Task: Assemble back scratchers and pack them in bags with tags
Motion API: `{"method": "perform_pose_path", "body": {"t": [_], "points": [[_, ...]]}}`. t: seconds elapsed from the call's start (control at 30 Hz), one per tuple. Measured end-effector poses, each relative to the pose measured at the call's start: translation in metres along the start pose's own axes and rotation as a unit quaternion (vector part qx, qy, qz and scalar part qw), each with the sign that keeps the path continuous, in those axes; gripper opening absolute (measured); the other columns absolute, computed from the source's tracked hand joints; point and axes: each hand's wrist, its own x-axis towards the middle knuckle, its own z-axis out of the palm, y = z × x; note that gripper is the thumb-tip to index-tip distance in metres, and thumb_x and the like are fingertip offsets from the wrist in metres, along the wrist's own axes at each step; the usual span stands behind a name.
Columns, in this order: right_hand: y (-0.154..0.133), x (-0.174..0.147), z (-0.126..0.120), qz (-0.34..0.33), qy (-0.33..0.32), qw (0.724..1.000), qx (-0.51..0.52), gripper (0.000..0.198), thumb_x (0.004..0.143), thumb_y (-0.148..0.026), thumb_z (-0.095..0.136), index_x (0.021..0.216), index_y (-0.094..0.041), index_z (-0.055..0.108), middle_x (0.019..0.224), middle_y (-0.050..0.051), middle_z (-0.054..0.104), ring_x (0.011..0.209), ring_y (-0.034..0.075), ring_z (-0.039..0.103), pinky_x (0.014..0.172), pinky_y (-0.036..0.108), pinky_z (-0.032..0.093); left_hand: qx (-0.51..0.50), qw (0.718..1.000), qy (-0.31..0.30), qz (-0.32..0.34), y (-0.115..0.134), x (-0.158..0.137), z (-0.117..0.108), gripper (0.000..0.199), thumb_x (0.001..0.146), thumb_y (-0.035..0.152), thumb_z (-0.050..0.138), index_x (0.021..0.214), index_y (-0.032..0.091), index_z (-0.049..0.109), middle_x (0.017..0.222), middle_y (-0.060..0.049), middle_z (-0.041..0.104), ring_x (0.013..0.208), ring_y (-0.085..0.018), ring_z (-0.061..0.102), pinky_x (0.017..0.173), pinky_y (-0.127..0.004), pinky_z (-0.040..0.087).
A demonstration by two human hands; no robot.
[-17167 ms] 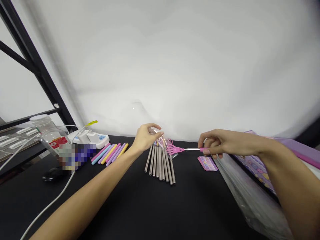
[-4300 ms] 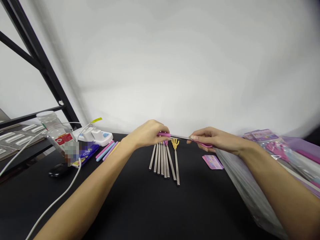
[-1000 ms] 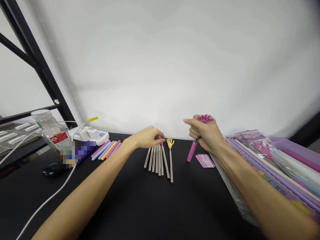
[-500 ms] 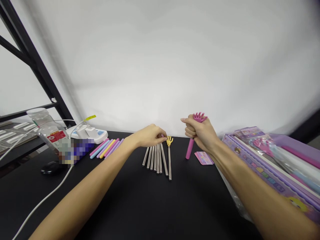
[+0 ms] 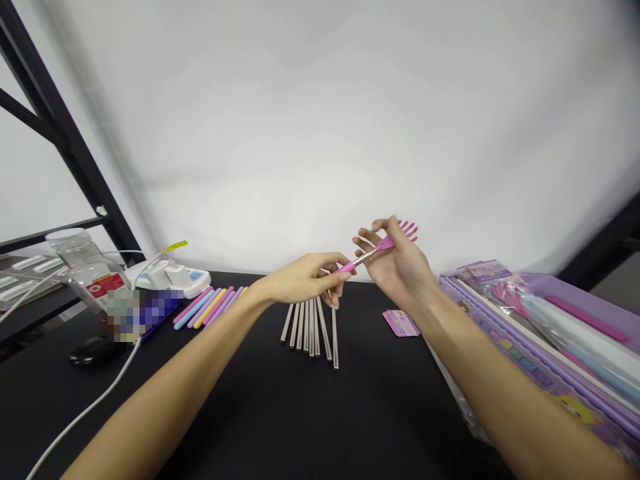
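Note:
A pink back scratcher is tilted between my two hands, a short length of its metal shaft showing. My left hand has its fingers closed round the pink handle. The claw-shaped head lies under the thumb of my right hand, against the palm, while that hand's other fingers are spread. Below my left hand, several metal rods fan out on the black table. The upper ends of the rods are hidden behind my left hand.
Several coloured tubes lie at the left, near a power strip, a clear jar and a black mouse. Small printed cards lie right of centre. A purple box with packaged scratchers stands at the right.
My left hand has moved right from the rods and taken the pink handle. The back scratcher has turned from upright to slanted, and my right hand's fingers have loosened from a fist.

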Motion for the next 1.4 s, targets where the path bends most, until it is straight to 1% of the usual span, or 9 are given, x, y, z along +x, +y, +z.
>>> {"method": "perform_pose_path", "body": {"t": [0.17,0.3,0.4,0.63,0.83,1.03,1.13,1.27,1.4], "points": [[-0.018,0.005,-0.028,0.028,-0.075,0.964,-0.252,0.028,0.079,-0.048,0.069,0.086,-0.021,0.069,0.088,0.005,0.071,0.088,0.022,0.064,0.084,0.035,0.048,0.206,0.977,0.025,-0.042,-0.010,-0.011,-0.024,0.034,0.095,0.046,0.046,0.112,0.019,0.059,0.082,-0.003,0.069,0.068,-0.013,0.060,0.063,-0.025,0.043],[-0.028,0.001,-0.030,0.039,-0.263,0.808,-0.525,0.035,0.081,-0.051,0.065,0.095,-0.020,0.074,0.101,0.008,0.074,0.094,0.024,0.064,0.085,0.035,0.047,0.268,0.963,0.013,-0.027,-0.015,-0.012,-0.029,0.030,0.097,0.039,0.043,0.110,0.022,0.065,0.086,-0.001,0.071,0.071,-0.013,0.060,0.067,-0.024,0.041],[-0.015,-0.002,-0.022,0.022,-0.305,0.739,-0.600,0.035,0.083,-0.049,0.061,0.099,-0.020,0.074,0.093,0.006,0.074,0.082,0.022,0.064,0.074,0.031,0.046,0.271,0.962,0.005,-0.027,-0.014,-0.007,-0.022,0.028,0.096,0.037,0.044,0.104,0.018,0.064,0.081,-0.002,0.069,0.065,-0.012,0.059,0.064,-0.023,0.040],[-0.006,0.004,-0.041,0.023,-0.329,0.709,-0.624,0.037,0.089,-0.048,0.051,0.076,-0.016,0.066,0.063,0.000,0.061,0.057,0.013,0.047,0.057,0.027,0.032,0.317,0.948,0.019,0.010,-0.021,-0.013,-0.030,0.031,0.097,0.040,0.043,0.102,0.020,0.066,0.077,-0.001,0.066,0.065,-0.012,0.055,0.063,-0.023,0.038],[-0.036,0.008,-0.074,0.093,-0.321,0.650,-0.683,0.034,0.087,-0.044,0.053,0.066,-0.018,0.064,0.064,0.002,0.064,0.060,0.015,0.052,0.058,0.027,0.033,0.345,0.933,0.018,-0.104,-0.028,-0.038,-0.068,0.028,0.091,0.041,0.050,0.097,0.019,0.065,0.071,-0.001,0.066,0.062,-0.013,0.058,0.060,-0.023,0.039],[-0.002,-0.003,-0.032,0.002,-0.305,0.612,-0.730,0.022,0.084,-0.024,0.051,0.091,-0.020,0.071,0.073,0.004,0.068,0.062,0.016,0.054,0.059,0.027,0.032,0.390,0.920,0.045,-0.006,-0.024,-0.008,-0.023,0.029,0.094,0.041,0.048,0.096,0.020,0.068,0.074,-0.002,0.066,0.064,-0.014,0.055,0.059,-0.024,0.035],[0.015,-0.007,-0.021,-0.009,-0.300,0.605,-0.737,0.027,0.090,-0.031,0.047,0.074,-0.019,0.066,0.064,0.003,0.064,0.055,0.014,0.049,0.056,0.027,0.029,0.385,0.921,0.057,0.029,-0.026,0.000,-0.011,0.028,0.094,0.039,0.049,0.095,0.019,0.069,0.075,-0.002,0.066,0.064,-0.013,0.055,0.060,-0.024,0.036],[0.013,0.001,-0.041,-0.025,-0.233,0.584,-0.777,0.035,0.089,-0.040,0.047,0.061,-0.020,0.055,0.058,0.003,0.059,0.052,0.014,0.045,0.054,0.028,0.026,0.399,0.916,0.051,0.010,-0.027,-0.014,-0.037,0.027,0.088,0.041,0.058,0.087,0.016,0.070,0.065,0.000,0.061,0.057,-0.011,0.050,0.057,-0.023,0.034],[0.002,0.011,-0.064,-0.027,-0.167,0.551,-0.817,0.037,0.083,-0.043,0.052,0.053,-0.021,0.043,0.052,0.001,0.051,0.052,0.014,0.042,0.054,0.028,0.025,0.482,0.866,0.124,-0.049,-0.021,-0.026,-0.064,0.028,0.081,0.042,0.063,0.083,0.015,0.071,0.061,-0.001,0.061,0.056,-0.013,0.052,0.057,-0.025,0.035]]}}
